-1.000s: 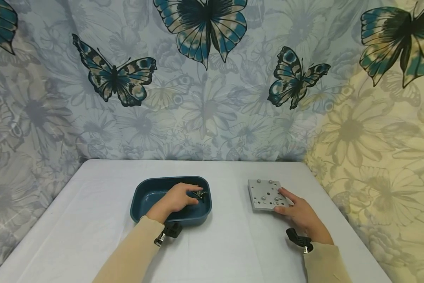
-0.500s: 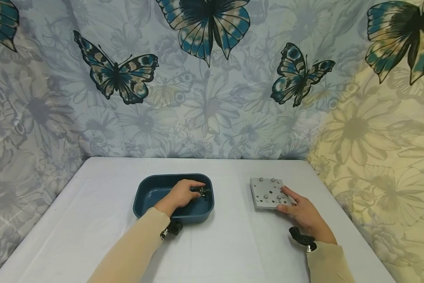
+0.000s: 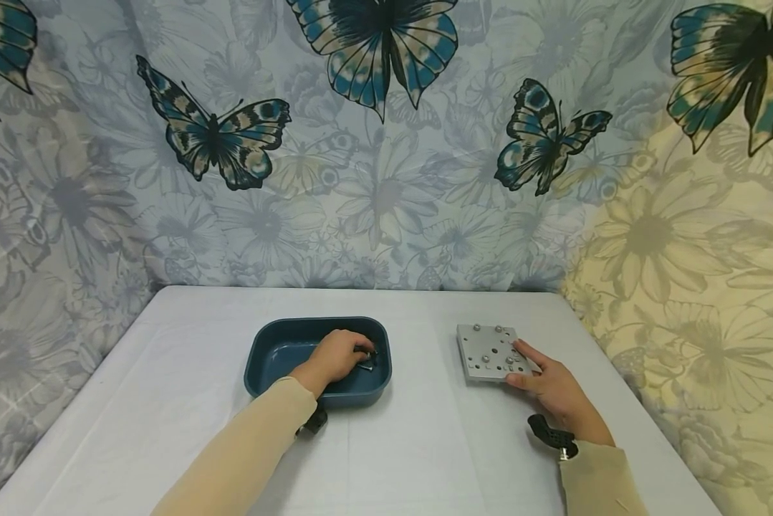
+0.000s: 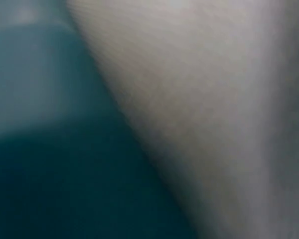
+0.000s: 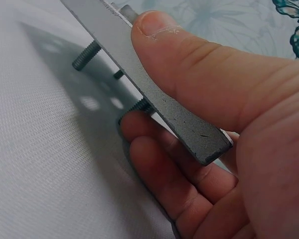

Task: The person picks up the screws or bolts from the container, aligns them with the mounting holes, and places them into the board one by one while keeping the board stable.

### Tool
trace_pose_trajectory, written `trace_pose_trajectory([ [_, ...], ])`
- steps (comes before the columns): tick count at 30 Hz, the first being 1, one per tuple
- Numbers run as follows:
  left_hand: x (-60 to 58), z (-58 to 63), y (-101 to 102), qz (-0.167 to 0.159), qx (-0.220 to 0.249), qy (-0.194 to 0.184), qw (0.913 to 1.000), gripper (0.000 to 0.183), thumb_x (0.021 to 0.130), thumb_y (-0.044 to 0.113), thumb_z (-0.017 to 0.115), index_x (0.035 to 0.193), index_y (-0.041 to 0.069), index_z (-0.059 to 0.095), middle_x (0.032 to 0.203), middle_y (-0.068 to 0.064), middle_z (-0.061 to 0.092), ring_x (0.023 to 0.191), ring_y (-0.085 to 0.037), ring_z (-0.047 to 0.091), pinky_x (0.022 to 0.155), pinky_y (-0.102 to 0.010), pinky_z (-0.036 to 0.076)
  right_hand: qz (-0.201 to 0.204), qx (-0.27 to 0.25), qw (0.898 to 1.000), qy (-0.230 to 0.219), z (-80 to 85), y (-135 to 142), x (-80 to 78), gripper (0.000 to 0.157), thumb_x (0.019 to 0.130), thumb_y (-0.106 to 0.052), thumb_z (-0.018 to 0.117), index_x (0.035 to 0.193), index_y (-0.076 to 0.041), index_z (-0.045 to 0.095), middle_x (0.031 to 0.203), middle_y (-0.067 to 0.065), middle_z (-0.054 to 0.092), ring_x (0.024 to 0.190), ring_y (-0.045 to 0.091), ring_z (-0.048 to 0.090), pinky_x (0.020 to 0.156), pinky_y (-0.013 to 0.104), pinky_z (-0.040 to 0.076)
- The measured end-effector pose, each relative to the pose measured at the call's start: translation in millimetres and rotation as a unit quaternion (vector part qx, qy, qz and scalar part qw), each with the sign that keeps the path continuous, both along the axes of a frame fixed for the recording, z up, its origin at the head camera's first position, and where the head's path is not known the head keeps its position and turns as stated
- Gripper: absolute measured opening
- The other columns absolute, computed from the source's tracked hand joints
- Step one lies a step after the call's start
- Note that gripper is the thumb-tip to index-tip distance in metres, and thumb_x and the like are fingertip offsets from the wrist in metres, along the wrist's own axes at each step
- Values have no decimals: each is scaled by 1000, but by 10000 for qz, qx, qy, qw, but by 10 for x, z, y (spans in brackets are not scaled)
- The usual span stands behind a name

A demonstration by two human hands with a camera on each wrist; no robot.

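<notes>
The right hand (image 3: 549, 383) grips a flat grey metal plate (image 3: 475, 351) above the white cloth (image 3: 412, 444), likely to keep it steady, while the left hand (image 3: 336, 355), its hold too hidden to tell, is by shiny metal bits (image 3: 367, 365) in an oblong blue tray (image 3: 276, 358).

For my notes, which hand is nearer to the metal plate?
Right. The right hand grips the metal plate; the left hand is to its left, in the blue tray.
</notes>
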State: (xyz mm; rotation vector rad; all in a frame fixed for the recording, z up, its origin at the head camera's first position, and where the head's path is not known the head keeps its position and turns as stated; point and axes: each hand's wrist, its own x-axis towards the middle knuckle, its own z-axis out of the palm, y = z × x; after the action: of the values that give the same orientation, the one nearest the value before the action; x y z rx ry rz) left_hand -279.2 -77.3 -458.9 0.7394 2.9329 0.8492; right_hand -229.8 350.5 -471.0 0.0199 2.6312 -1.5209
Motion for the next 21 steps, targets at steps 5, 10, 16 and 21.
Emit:
trace_pose_trajectory([
  [5,-22,-23,2,-22,28,128,9999,13,92,13,73,101,20,77,100,6,72,103,-18,65,92,-39,50,56,20,10000,28,2,-5,7,101,78,-40,85,158,-15,28,160,19,25,140,37,33,110,45,30],
  [10,-46,-5,2,176,383,-75,9991,12,93,15,72,104,20,75,103,5,71,103,-18,64,91,-38,50,132,50,9999,91,-4,11,9,100,79,-40,84,158,-15,29,159,17,29,139,32,36,97,17,34],
  [16,4,145,-2,777,1881,-681,9767,10,95,14,70,104,14,73,98,2,70,91,-19,65,79,-37,54,76,-10,9999,85,-1,27,3,101,77,-41,85,158,-16,30,160,16,27,139,32,34,97,20,34],
  [21,73,258,-67,1198,3542,-1479,9156,9,94,11,71,102,6,71,94,-5,70,87,-23,69,80,-40,56,76,12,9999,90,-9,18,-2,101,77,-41,85,158,-15,30,159,16,28,139,33,35,109,41,30],
])
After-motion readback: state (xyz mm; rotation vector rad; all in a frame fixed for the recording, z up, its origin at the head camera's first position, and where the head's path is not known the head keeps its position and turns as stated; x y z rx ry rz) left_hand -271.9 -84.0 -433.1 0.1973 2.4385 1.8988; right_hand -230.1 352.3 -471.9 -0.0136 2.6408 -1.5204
